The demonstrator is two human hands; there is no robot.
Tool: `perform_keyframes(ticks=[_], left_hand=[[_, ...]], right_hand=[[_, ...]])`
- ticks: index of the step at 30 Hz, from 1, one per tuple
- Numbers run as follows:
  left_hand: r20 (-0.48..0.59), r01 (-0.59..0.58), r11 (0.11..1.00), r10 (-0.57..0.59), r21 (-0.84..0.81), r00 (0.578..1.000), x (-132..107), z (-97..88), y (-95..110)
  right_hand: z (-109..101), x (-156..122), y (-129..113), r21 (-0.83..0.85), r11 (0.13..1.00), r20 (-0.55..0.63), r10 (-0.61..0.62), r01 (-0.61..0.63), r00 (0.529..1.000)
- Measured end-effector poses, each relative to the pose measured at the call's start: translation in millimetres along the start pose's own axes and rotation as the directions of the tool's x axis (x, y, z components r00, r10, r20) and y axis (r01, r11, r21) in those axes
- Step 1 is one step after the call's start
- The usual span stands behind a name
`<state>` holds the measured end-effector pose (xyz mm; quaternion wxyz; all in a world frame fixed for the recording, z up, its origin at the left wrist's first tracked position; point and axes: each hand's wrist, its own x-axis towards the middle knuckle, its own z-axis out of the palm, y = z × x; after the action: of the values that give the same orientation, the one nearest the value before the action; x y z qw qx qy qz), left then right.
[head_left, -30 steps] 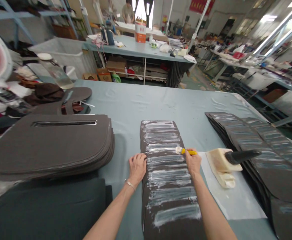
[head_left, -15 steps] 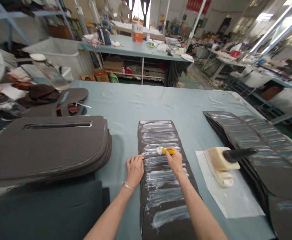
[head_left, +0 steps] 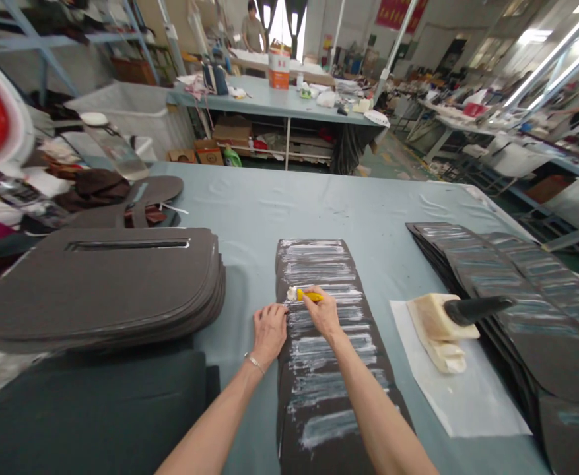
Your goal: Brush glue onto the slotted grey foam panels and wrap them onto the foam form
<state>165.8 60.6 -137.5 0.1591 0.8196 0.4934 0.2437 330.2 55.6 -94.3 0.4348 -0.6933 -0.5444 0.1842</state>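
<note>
My right hand [head_left: 323, 313] grips a small yellow-handled brush [head_left: 306, 295] with a white-coated tip, pressed on a dark grey felt-like panel [head_left: 329, 402]. Uneven white streaks of a glue-like paste cross the panel in rows. My left hand [head_left: 269, 333] lies flat against the panel's left edge, holding nothing, with a thin bracelet on its wrist. The panel lies lengthwise on a pale blue-grey table [head_left: 279, 198].
A stack of dark rounded panels [head_left: 96, 284] with a slot lies left. Streaked panels [head_left: 517, 310] overlap on the right, beside a cream block [head_left: 435, 326] with a black-handled tool [head_left: 477, 310] on white paper [head_left: 460, 402]. A person [head_left: 252, 26] stands far back.
My right hand has carried the brush leftward across the panel, from right of centre to near its left edge. My left hand has stayed at that edge.
</note>
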Motion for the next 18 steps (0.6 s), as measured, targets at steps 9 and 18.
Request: perform_keyframes(ticks=[9,18], left_hand=[[0.008,0.14,0.984,-0.14,-0.114,0.99,0.9,-0.9,-6.5],[0.04,-0.032,0.998,0.035,-0.055,0.999,-68.1,-6.5,10.3]], right_hand=[[-96.2,-14.3,49.1,-0.208,0.917,-0.439,0.223,-0.34,0.87],[-17.5,-89.8,-18.5,0.045,0.992,0.062,0.111,-0.114,0.992]])
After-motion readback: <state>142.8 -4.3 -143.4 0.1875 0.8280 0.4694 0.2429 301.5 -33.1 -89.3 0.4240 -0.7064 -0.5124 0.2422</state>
